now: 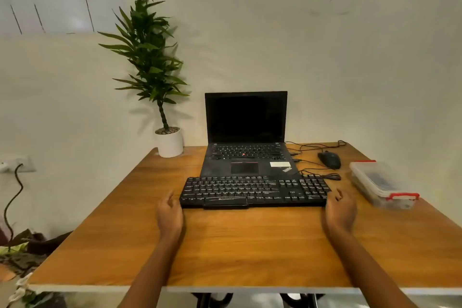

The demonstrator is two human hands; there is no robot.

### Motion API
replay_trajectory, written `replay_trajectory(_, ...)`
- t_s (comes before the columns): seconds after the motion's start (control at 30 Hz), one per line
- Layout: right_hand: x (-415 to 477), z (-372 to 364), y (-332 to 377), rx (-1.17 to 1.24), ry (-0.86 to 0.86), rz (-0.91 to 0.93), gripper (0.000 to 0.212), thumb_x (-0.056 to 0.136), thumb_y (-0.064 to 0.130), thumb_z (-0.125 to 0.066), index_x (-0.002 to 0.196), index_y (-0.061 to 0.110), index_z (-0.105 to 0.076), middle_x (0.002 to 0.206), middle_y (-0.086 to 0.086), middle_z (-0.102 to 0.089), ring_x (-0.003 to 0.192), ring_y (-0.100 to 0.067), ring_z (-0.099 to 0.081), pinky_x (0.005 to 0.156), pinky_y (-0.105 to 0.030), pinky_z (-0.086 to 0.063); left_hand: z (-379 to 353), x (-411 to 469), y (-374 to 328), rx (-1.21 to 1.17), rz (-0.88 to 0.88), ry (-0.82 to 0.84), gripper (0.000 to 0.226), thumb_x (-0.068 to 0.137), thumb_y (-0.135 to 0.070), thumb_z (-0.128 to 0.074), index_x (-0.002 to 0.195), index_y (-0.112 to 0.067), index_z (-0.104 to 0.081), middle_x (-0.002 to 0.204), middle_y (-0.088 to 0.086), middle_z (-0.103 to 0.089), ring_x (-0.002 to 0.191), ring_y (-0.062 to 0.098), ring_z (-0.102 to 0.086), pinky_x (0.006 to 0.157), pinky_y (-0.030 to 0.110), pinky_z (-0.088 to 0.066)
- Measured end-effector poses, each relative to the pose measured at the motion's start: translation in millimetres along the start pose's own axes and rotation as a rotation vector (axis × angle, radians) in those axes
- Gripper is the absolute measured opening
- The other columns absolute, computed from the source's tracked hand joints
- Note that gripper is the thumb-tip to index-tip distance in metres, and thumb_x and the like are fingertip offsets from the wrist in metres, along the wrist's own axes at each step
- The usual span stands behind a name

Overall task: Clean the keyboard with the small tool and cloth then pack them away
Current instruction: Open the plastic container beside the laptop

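The keyboard [253, 191] lies across the middle of the surface [237, 245], its far edge touching or overlapping the front of the open laptop [246, 147]. The left hand [170, 215] sits just beside its left end and the right hand [341, 212] at its right end. The fingers of both are loosely curled, apart and holding nothing. Whether either hand touches the keyboard I cannot tell.

If the keyboard is lifted or pulled from here, its cable [322, 175], looped behind the right end, would likely go taut and could drag on the mouse [329, 159] or tug at the laptop's side. Pushing it back would shove the laptop toward the wall.

No tool or cloth is in view. They may be in the lidded box [383, 186] with red clips, to the right near the surface's edge, but its contents are too blurred to tell. A careless reach could nudge that box off. A potted plant [170, 144] stands at the far left, well apart.
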State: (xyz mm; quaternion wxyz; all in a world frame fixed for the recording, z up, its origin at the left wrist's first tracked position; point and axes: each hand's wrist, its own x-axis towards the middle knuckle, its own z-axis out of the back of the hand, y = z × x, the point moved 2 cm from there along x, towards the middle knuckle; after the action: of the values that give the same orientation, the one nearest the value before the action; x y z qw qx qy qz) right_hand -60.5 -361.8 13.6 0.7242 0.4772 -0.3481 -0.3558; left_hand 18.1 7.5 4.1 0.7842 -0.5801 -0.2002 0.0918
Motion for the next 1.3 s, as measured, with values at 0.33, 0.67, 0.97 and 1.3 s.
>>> replay_trajectory(0.33,-6,-6,3,-0.226,0.061,0.054,0.037,0.095,0.021,-0.046,0.127,0.003,-0.050,0.126,-0.020,-0.053,0.121,-0.034,-0.041,0.097,-0.044,-0.036,-13,-10,-2,0.331,-0.084,0.129,0.050,0.097,-0.010,-0.039,0.147,-0.011,-0.031,0.130,0.014,-0.055,0.115,0.032,-0.051,0.096,0.041,-0.043)
replay_trajectory(0.67,-42,32,-10,-0.236,0.096,0.159,0.035,0.092,0.021,-0.051,0.123,0.005,-0.052,0.125,-0.015,-0.055,0.119,-0.032,-0.042,0.095,-0.044,-0.038,29,-61,1,0.190,-0.082,0.143,0.059,0.097,-0.006,-0.043,0.150,-0.012,-0.018,0.141,0.013,-0.045,0.117,0.031,-0.051,0.096,0.042,-0.042)
replay_trajectory(0.97,-80,68,-33,-0.391,0.109,0.188,0.052,0.089,0.029,-0.053,0.135,0.009,-0.041,0.135,-0.017,-0.046,0.126,-0.034,-0.037,0.100,-0.045,-0.034,58,-110,-2,0.174,0.017,0.139,0.063,0.098,-0.010,-0.040,0.152,-0.016,-0.006,0.119,0.018,-0.058,0.094,0.031,-0.057,0.080,0.040,-0.043)
replay_trajectory(1.3,-100,79,-38,-0.373,0.021,0.223,0.052,0.087,0.025,-0.058,0.133,0.004,-0.043,0.132,-0.019,-0.049,0.124,-0.034,-0.040,0.104,-0.043,-0.029,74,-133,-15,0.106,0.044,0.168,0.061,0.100,-0.007,-0.037,0.151,-0.011,-0.005,0.075,-0.011,-0.042,0.063,0.006,-0.042,0.054,0.020,-0.034)
